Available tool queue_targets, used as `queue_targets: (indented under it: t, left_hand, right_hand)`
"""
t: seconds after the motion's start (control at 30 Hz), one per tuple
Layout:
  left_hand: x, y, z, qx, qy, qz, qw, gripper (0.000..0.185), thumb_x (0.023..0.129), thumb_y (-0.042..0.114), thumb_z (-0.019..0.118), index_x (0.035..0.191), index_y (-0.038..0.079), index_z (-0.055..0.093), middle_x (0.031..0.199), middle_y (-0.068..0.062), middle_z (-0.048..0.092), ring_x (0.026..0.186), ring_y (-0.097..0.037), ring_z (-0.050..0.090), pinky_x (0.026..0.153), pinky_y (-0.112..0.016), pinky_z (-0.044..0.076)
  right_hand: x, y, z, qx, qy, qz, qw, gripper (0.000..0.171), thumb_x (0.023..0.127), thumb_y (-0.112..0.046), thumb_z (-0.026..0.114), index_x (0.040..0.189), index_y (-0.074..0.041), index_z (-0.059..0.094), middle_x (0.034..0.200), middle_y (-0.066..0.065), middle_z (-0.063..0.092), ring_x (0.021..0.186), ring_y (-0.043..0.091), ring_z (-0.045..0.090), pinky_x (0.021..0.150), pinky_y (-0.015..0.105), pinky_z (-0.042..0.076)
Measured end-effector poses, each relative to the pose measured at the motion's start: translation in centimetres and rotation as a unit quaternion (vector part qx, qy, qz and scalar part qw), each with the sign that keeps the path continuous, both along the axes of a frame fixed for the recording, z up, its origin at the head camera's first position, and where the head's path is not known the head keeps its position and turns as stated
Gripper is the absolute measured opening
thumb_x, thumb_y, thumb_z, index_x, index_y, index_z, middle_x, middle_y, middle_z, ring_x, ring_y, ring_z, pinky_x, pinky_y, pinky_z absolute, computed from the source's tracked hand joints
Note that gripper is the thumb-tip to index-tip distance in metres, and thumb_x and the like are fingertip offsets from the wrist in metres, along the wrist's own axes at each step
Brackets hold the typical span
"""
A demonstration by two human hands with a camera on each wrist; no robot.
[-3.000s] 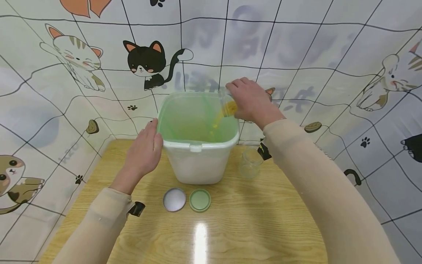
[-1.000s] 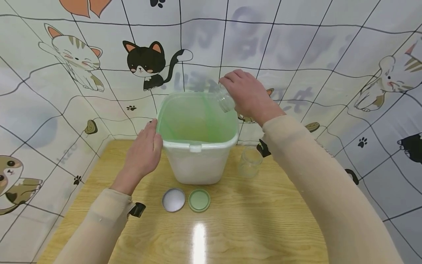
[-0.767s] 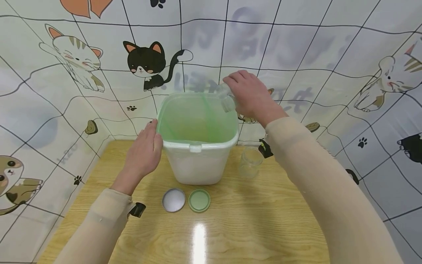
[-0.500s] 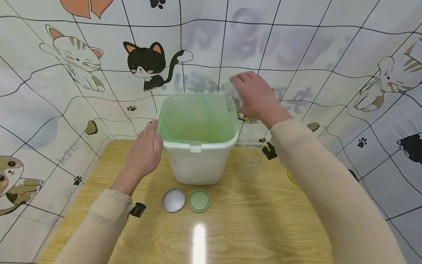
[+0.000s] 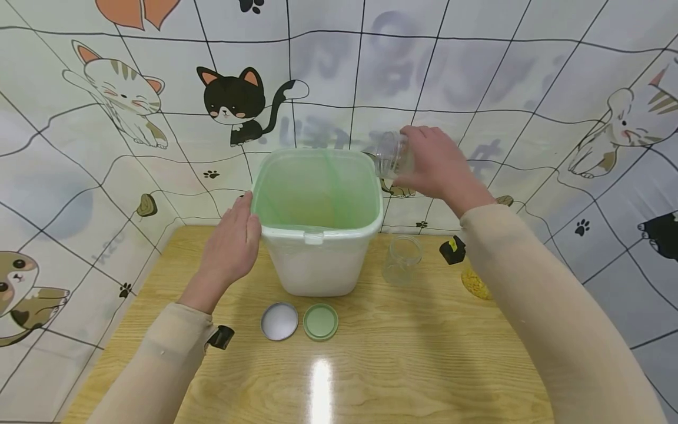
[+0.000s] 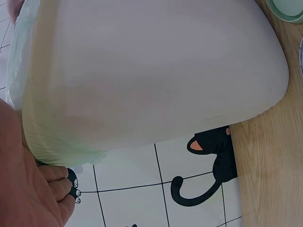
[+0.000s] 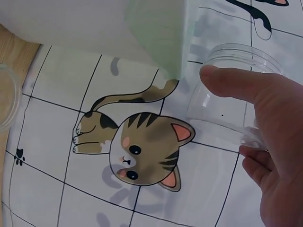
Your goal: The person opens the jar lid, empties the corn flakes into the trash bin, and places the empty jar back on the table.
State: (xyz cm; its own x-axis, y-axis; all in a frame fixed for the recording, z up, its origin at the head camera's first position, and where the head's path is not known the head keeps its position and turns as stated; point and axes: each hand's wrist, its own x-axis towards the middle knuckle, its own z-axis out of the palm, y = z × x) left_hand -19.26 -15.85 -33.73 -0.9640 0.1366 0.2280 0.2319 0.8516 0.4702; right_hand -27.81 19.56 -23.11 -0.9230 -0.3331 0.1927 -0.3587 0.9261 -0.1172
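A white plastic bin [image 5: 320, 265], lined with a thin green bag [image 5: 296, 188], stands on the wooden table. My left hand [image 5: 233, 241] presses against its left side near the rim, fingers extended. In the left wrist view the left hand [image 6: 23, 175] lies beside the bin's wall. My right hand [image 5: 436, 162] grips a clear jar [image 5: 391, 154], tilted sideways by the bin's right rim. The right wrist view shows this jar [image 7: 222, 101] see-through between thumb and fingers. The bottom of the bin is out of sight.
Another clear jar [image 5: 402, 262] stands right of the bin. In front lie a silvery-white lid [image 5: 279, 321] and a green lid [image 5: 320, 322]. Something round and yellow [image 5: 475, 285] is partly hidden by the right sleeve. A cat-patterned wall covering [image 5: 328, 70] closes off the back.
Yellow pieces poured from the jar into the bin earlier; now the jar looks emptied. The right hand has moved it rightward, away from over the bin. The left hand has stayed put.
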Motion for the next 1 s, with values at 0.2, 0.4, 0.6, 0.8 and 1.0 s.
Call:
queue_targets:
  t: [0.2, 0.4, 0.6, 0.8, 1.0]
  left_hand:
    - [-0.1, 0.0, -0.1, 0.002, -0.001, 0.003, 1.0, 0.061, 0.103, 0.032, 0.008, 0.157, 0.003, 0.011, 0.163, -0.016, 0.018, 0.152, -0.034, 0.015, 0.125, -0.047, 0.014]
    - [0.0, 0.0, -0.1, 0.002, -0.002, 0.002, 1.0, 0.061, 0.103, 0.033, 0.008, 0.157, 0.003, 0.011, 0.163, -0.016, 0.018, 0.152, -0.034, 0.014, 0.125, -0.048, 0.014]
    - [-0.1, 0.1, -0.2, 0.003, -0.002, 0.002, 1.0, 0.061, 0.103, 0.032, 0.009, 0.157, 0.003, 0.011, 0.163, -0.016, 0.018, 0.151, -0.035, 0.015, 0.125, -0.048, 0.014]
    - [-0.1, 0.1, -0.2, 0.005, 0.002, 0.0, 1.0, 0.06, 0.103, 0.031, 0.01, 0.156, 0.003, 0.011, 0.163, -0.016, 0.018, 0.151, -0.035, 0.015, 0.125, -0.049, 0.014]
    - [-0.2, 0.0, -0.3, 0.004, 0.006, -0.004, 1.0, 0.06, 0.103, 0.03, 0.009, 0.156, 0.0, 0.011, 0.162, -0.018, 0.018, 0.151, -0.036, 0.015, 0.125, -0.049, 0.014]
  right_hand:
    - [0.3, 1.8, -1.0, -0.048, -0.027, -0.032, 0.998, 0.098, 0.075, -0.047, 0.078, 0.15, -0.004, 0.031, 0.143, 0.02, 0.048, 0.127, 0.04, 0.045, 0.105, 0.058, 0.042]
    - [0.9, 3.8, -2.3, -0.11, -0.043, -0.055, 0.992, 0.097, 0.073, -0.054, 0.078, 0.146, -0.005, 0.036, 0.134, 0.017, 0.053, 0.117, 0.035, 0.05, 0.095, 0.057, 0.046]
    - [1.7, 6.2, -4.0, -0.145, -0.085, -0.077, 0.983, 0.105, 0.075, -0.061, 0.074, 0.149, -0.001, 0.029, 0.14, 0.023, 0.047, 0.124, 0.041, 0.047, 0.101, 0.061, 0.042]
    - [2.4, 7.9, -6.4, -0.153, -0.145, -0.112, 0.971, 0.108, 0.077, -0.07, 0.065, 0.147, 0.003, 0.026, 0.148, 0.029, 0.037, 0.131, 0.048, 0.039, 0.104, 0.066, 0.037]
    - [3.0, 8.7, -9.2, -0.166, -0.165, -0.117, 0.965, 0.097, 0.081, -0.065, 0.064, 0.142, 0.003, 0.032, 0.146, 0.032, 0.038, 0.131, 0.048, 0.039, 0.105, 0.064, 0.038]
